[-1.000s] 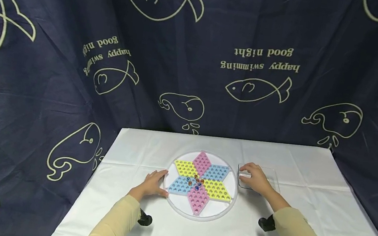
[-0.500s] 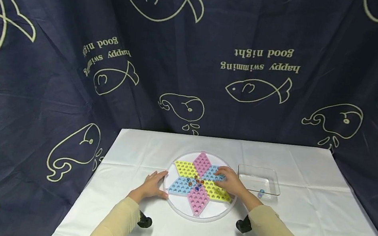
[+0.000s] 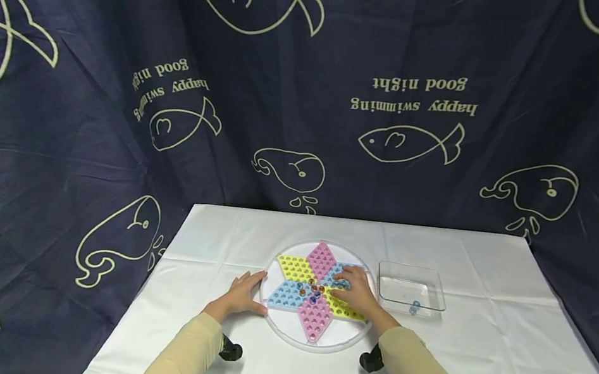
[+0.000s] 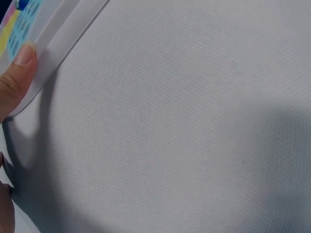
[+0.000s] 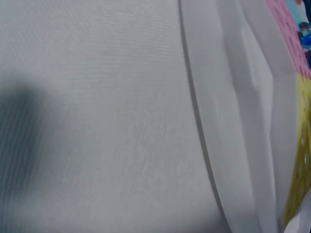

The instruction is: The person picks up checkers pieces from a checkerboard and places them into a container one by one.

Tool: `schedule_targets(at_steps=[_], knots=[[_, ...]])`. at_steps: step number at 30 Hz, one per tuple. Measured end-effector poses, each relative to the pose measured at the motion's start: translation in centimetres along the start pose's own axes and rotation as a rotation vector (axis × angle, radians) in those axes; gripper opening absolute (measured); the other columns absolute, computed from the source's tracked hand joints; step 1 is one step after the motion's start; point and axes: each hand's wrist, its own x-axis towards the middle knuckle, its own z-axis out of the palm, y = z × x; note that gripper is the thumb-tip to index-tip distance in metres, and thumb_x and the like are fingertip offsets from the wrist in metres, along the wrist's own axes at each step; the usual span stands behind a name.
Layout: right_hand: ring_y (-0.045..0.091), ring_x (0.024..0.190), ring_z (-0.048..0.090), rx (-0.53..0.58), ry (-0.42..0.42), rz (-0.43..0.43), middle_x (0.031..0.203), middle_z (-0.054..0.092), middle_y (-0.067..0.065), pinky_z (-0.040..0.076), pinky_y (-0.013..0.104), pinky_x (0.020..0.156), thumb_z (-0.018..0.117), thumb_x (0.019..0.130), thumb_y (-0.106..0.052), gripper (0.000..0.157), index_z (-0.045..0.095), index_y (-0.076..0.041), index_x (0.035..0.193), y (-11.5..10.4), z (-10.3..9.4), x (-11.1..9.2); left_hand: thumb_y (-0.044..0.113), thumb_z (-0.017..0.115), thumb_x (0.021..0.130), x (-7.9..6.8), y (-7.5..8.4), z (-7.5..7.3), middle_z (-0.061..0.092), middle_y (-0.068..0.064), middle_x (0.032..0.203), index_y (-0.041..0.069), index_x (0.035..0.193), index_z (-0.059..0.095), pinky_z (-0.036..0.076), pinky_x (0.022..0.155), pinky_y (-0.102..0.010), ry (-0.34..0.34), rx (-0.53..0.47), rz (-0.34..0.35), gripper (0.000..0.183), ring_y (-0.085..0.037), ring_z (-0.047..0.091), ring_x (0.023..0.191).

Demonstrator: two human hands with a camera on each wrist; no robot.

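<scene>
A round white Chinese checkers board (image 3: pixel 280 327) with a pink, yellow and blue star lies on the table. Several blue and reddish-brown marbles (image 3: pixel 315 293) sit around its centre. My left hand (image 3: pixel 240 295) rests against the board's left rim, thumb and fingers spread; in the left wrist view the thumb (image 4: pixel 20 73) touches the rim. Over the board's right side, my right hand (image 3: pixel 359 294) has bent fingers above the blue and yellow points. Whether it pinches a marble is hidden. The right wrist view shows mainly cloth and the board's edge (image 5: pixel 214 97).
A clear rectangular plastic box (image 3: pixel 411 268) stands right of the board, with a few bluish marbles (image 3: pixel 415 307) in its near right corner. White cloth (image 3: pixel 485 341) covers the table. A dark blue curtain (image 3: pixel 309 118) with fish and whale drawings hangs behind.
My right hand has moved left from the clear box to the board, then slightly further towards its centre. My left hand has stayed at the rim.
</scene>
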Motion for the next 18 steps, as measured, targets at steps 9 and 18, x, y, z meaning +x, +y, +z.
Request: schedule_targets(at_steps=[9,18], knots=[[0.048,0.133,0.011,-0.116,-0.134,0.184,0.14,0.034,0.024,0.016,0.069,0.102,0.072,0.078,-0.024,0.028,0.067,-0.009,0.102,-2.6,0.3,0.5,0.033,0.083,0.061,0.1,-0.2,0.1,0.035,-0.017,0.143,0.002,0.139,0.034,0.008,0.109,-0.06,0.012,-0.01,-0.002,0.097,-0.045,0.018,0.134],[0.05,0.133,0.01,-0.121,-0.123,0.186,0.141,0.034,0.024,0.011,0.071,0.102,0.072,0.078,-0.021,0.018,0.069,-0.012,0.094,-2.2,1.4,0.8,0.033,0.083,0.061,0.2,-0.4,0.2,0.036,-0.017,0.143,0.003,0.139,0.035,0.007,0.109,-0.06,0.017,-0.015,-0.004,0.097,-0.045,0.018,0.134]])
